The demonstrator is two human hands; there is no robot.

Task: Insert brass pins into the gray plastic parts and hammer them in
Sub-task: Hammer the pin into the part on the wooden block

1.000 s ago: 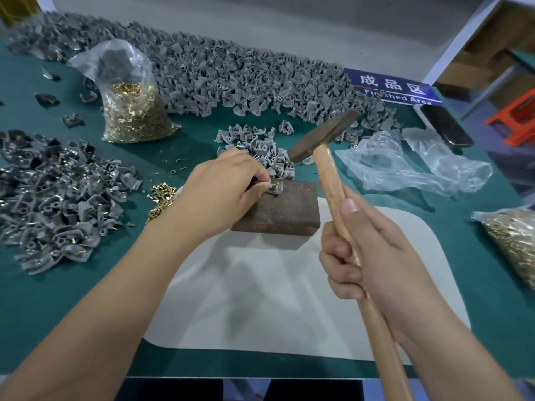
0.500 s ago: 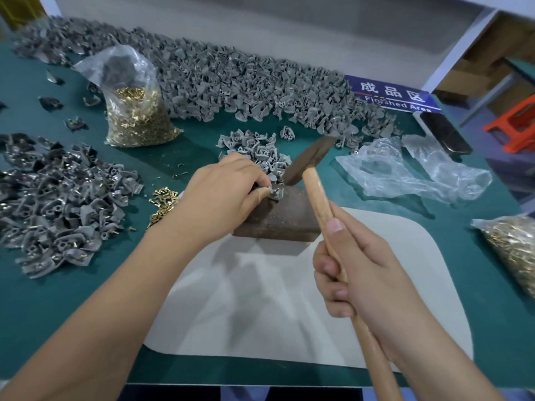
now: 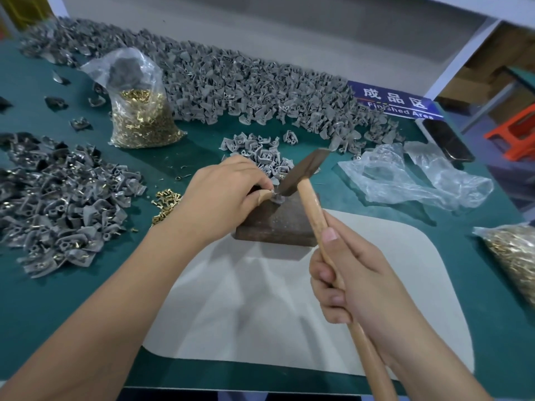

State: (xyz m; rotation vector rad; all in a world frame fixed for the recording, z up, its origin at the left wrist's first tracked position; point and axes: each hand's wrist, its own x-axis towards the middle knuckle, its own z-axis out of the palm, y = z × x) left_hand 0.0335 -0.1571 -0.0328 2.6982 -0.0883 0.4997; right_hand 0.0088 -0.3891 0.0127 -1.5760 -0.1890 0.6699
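On top of the dark block (image 3: 282, 224), near its far-left corner, sits the small gray part (image 3: 278, 199) I am working on. My left hand (image 3: 228, 195) reaches in from the left and pinches that part between thumb and curled fingers, pressing it down to the block. I cannot make out the pin inside it — the hammer head covers that spot.

My right hand (image 3: 351, 280) is wrapped tight around the wooden handle of the hammer (image 3: 314, 209), thumb laid along the shaft and the other fingers curled under it. The dark metal head slants up to the right, and its lower end meets the part just beside my left thumb tip.

The block rests at the far edge of a pale mat (image 3: 289, 314), which lies on the green table (image 3: 43, 308). A little heap of loose brass pins (image 3: 165, 202) lies on the green just left of my left wrist. Farther left spreads a pile of gray parts with brass showing in them (image 3: 60, 198). Behind the block is a small cluster of gray parts (image 3: 257, 153), and along the back runs a long bank of them (image 3: 231, 85).

2 bags of brass pins are in sight — 1 at the back left (image 3: 139, 111), 1 at the right edge (image 3: 512, 256). Crumpled clear plastic (image 3: 405, 178) lies to the right of the hammer head, a blue sign (image 3: 396, 101) beyond it.
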